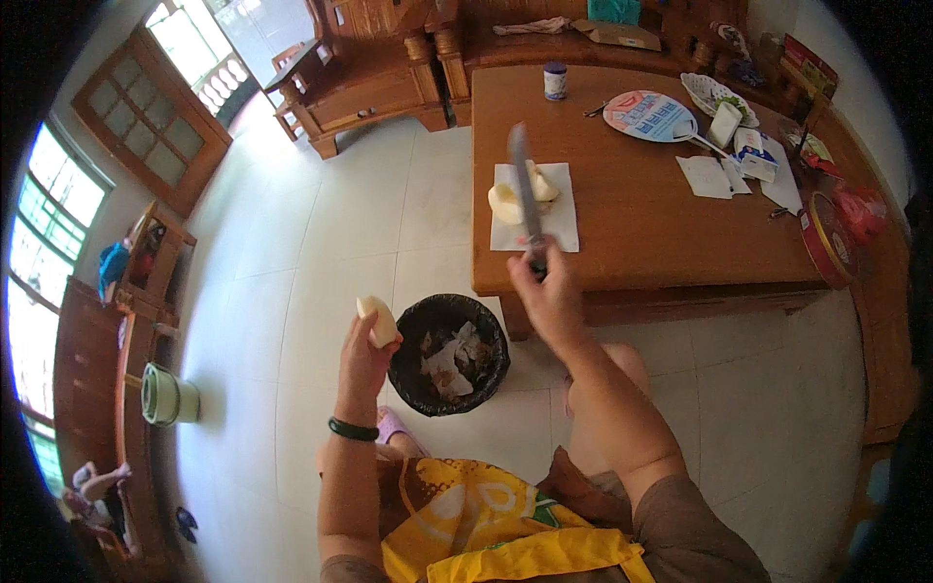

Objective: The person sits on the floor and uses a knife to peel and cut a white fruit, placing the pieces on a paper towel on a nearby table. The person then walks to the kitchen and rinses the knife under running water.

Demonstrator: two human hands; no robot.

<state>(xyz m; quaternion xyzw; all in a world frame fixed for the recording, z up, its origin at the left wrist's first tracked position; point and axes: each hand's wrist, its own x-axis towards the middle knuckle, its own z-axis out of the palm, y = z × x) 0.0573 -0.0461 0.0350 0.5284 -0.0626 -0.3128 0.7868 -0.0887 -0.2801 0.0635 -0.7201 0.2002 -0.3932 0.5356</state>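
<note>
My left hand (364, 362) holds a pale, peeled piece of fruit or vegetable (377, 321) beside the rim of a black-lined waste bin (398, 386). In my right hand (552, 295) is a knife (526, 186), gripped by its dark handle with the blade pointing away from me. The blade passes in front of a white sheet of paper (561, 233) at the near left corner of the wooden table (656, 240). Pale cut pieces (504, 204) lie on that sheet, partly hidden by the blade. Crumpled paper and scraps (455, 361) are inside the bin.
On the table are a lidded container (555, 80), a hand fan (645, 116), a white basket (714, 95), papers (703, 177) and a round red tin (827, 240). Green buckets (171, 395) stand on the tiled floor to the left. A wooden bench (372, 80) is at the back.
</note>
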